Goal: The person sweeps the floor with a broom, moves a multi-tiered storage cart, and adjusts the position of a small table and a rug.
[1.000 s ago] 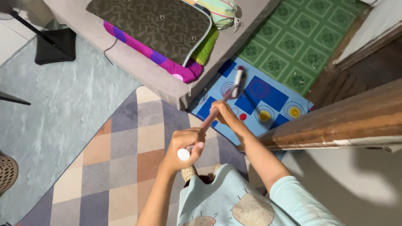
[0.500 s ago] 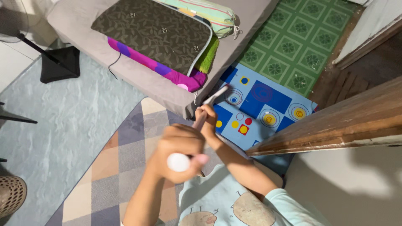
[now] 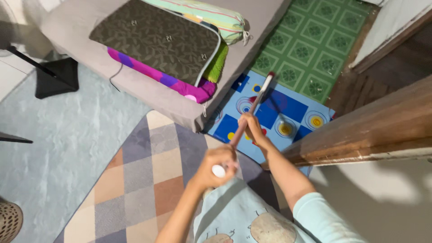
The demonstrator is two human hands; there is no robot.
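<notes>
Gripping a long pink stick (image 3: 245, 121) at centre frame, left hand (image 3: 219, 163) closed at its white-capped top and right hand (image 3: 252, 128) closed midway, a person angles the seemingly light, stiff handle over a blue patterned mat (image 3: 274, 108) beside a grey mattress (image 3: 171, 96).

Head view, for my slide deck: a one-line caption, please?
Both hands, left hand and right hand, grip a long-handled broom over a blue patterned mat.

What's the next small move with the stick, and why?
Probably draw the stick back toward the body along the blue mat. Both hands grip it, left hand at the white end, right hand midway, and its far tip is out over the mat near the grey cushion.
</notes>
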